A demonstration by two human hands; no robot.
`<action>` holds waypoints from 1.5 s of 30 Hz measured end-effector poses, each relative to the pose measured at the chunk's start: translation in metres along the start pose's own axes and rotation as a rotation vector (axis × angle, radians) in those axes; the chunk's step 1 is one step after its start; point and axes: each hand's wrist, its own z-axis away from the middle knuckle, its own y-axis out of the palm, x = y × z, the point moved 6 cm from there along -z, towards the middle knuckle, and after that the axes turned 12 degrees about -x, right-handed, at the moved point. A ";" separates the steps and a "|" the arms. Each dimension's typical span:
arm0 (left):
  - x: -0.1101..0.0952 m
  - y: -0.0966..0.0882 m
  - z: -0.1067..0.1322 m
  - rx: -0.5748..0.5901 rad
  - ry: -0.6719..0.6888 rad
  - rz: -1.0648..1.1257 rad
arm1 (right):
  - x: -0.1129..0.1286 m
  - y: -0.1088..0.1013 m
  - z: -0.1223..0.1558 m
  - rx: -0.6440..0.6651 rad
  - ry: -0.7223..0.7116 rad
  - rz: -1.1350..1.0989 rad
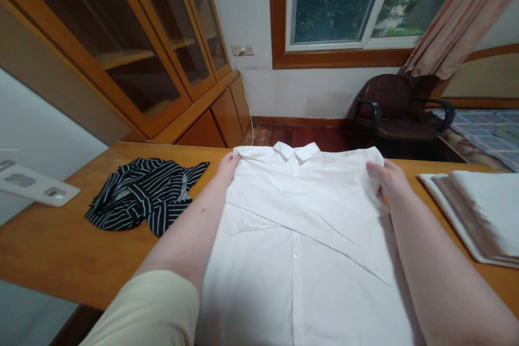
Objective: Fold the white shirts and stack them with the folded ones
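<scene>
A white button-up shirt (259,275) is spread out in front of me, its collar (297,152) at the far end. One sleeve (316,227) lies folded slantwise across the chest. My left hand (227,167) pinches the shirt at its left shoulder corner. At the opposite shoulder corner, my right hand (391,178) grips the fabric, thumb on top and the other fingers partly hidden. The shirt's lower part runs out of view at the bottom.
A crumpled black-and-white striped garment (141,194) lies on the wooden table (44,243) to the left, near a white plastic object (38,184). Folded cloths (482,211) are stacked at the right. Beyond stand a glass-door cabinet (194,92) and a chair (389,102).
</scene>
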 end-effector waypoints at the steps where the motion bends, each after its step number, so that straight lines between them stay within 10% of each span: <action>1: -0.007 -0.002 0.002 0.040 -0.006 0.053 | 0.008 -0.002 0.002 0.051 -0.031 -0.028; 5: -0.032 -0.030 0.013 0.180 0.067 0.208 | 0.027 -0.024 0.014 0.217 -0.166 -0.087; 12: -0.025 -0.090 0.072 0.396 0.151 -0.260 | -0.003 -0.091 0.047 0.232 -0.255 0.313; 19: -0.018 -0.098 0.131 0.567 0.508 -0.740 | -0.012 -0.091 0.109 0.512 -0.425 0.890; 30: 0.013 -0.073 0.137 0.600 0.641 -1.082 | -0.046 -0.070 0.108 0.502 -0.642 1.243; 39: -0.001 -0.030 0.097 0.552 0.577 -1.189 | -0.036 -0.043 0.045 0.438 -0.614 1.461; 45: -0.026 0.002 0.112 0.408 0.499 -1.251 | -0.016 -0.016 0.065 0.148 -0.609 1.535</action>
